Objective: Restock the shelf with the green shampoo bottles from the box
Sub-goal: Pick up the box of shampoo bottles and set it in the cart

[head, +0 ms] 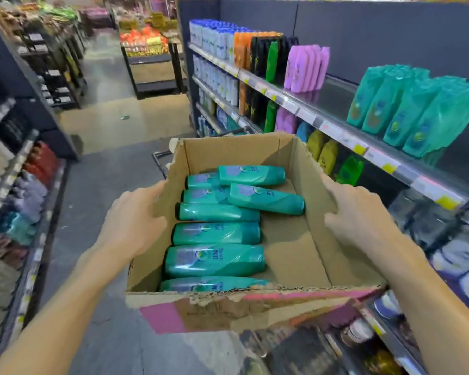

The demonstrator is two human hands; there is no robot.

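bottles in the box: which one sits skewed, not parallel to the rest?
The green bottle resting on top at the far right of the pile in the box. It runs diagonally, cap end lower right; the others lie roughly parallel, crosswise.

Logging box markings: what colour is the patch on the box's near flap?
Pink, on the cardboard box; head view.

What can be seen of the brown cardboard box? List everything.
The brown cardboard box is open-topped, with torn, ragged edges and pink patches on its near wall. It sits tilted in the aisle beside the shelf. Green shampoo bottles lie on their sides along its left half. The left hand and right hand touch its side walls.
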